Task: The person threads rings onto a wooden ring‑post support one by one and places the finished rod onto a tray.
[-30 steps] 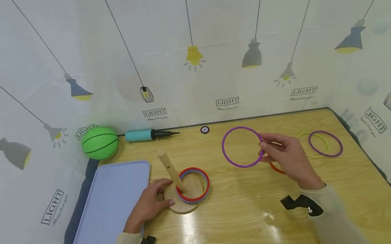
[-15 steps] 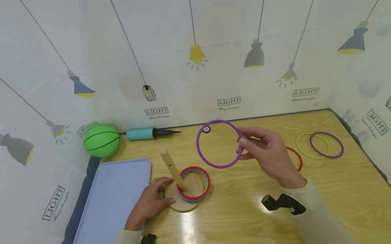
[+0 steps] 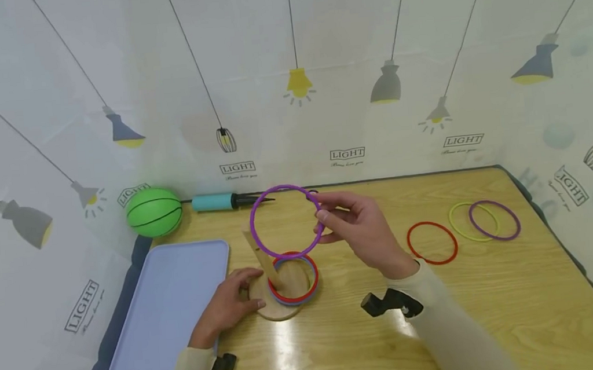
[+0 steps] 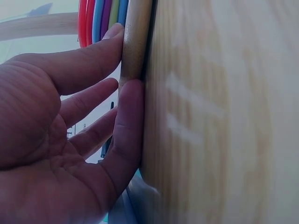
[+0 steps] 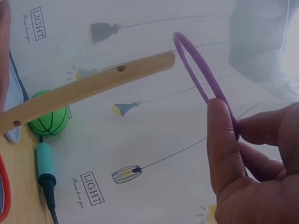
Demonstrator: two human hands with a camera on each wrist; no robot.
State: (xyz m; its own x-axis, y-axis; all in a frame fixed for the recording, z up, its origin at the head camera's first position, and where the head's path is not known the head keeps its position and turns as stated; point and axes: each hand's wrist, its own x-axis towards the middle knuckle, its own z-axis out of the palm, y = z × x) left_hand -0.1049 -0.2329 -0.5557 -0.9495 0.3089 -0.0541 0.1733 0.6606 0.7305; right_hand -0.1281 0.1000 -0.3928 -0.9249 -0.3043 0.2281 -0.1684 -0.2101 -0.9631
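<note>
My right hand [image 3: 365,229] pinches a thin purple ring [image 3: 252,222] at its right side, holding it up near the top of a wooden peg [image 3: 263,257]. In the right wrist view the ring [image 5: 211,74] appears nearly edge-on, with the peg tip [image 5: 166,60] close beside it. The peg rises from a round wooden base [image 3: 279,313], whose left edge my left hand [image 3: 227,303] grips. Several coloured rings lie stacked around the peg, a red ring [image 3: 316,276] on top. In the left wrist view their edges show red, blue, purple and green above the base [image 4: 134,42].
On the right of the table lie a red ring [image 3: 456,248], a yellow-green ring [image 3: 452,225] and another purple ring [image 3: 518,225]. A lavender tray [image 3: 176,310] is at left. Behind it sit a green ball [image 3: 154,212] and a teal hand pump [image 3: 214,202] along the wall.
My right hand has carried the purple ring leftward from the table's right side to the peg, uncovering the loose red ring. My left hand has stayed on the base.
</note>
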